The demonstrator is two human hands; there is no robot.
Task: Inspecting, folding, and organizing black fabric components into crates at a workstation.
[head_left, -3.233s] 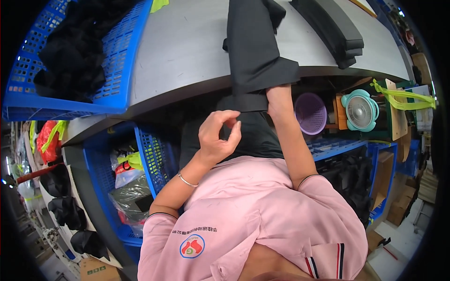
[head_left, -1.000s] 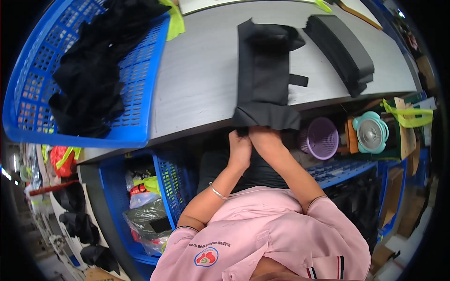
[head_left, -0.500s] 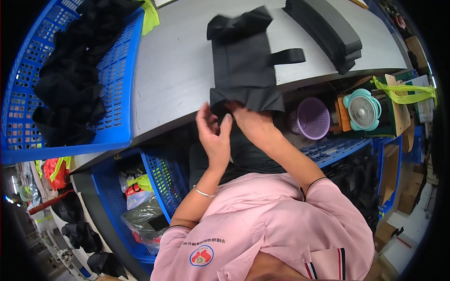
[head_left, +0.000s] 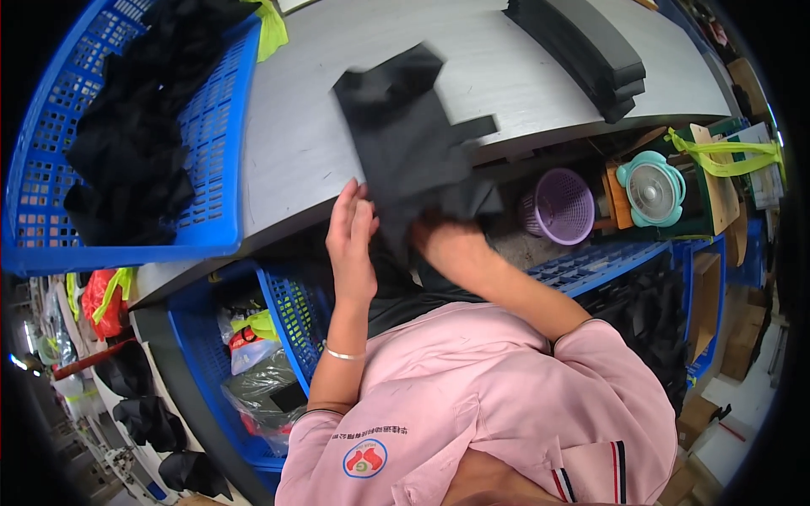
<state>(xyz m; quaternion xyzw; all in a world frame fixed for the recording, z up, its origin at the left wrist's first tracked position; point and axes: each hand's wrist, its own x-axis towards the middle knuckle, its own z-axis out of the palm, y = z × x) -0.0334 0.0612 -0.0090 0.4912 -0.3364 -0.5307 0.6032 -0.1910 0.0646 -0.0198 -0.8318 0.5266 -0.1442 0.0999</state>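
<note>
A black fabric piece [head_left: 401,139] with a short side strap [head_left: 474,128] lies partly on the grey table and hangs over its near edge, blurred by motion. My right hand [head_left: 451,250] grips its near end; the fingertips are hidden in the dark folds. Beside the left edge of the cloth, my left hand [head_left: 350,240] is held up with its fingers stretched out, and nothing shows in it. Whether its fingertips touch the cloth I cannot tell.
A blue basket [head_left: 221,160] heaped with black cloth stands on the table [head_left: 291,126] at left. Black strips [head_left: 582,55] are stacked at far right. Below are a purple basket [head_left: 564,207], a teal fan [head_left: 652,191] and a blue crate [head_left: 291,316] of bagged items.
The black fabric piece has slid left and nearer me, and its far end has tilted to the left. My left hand has moved left, its fingers straighter.
</note>
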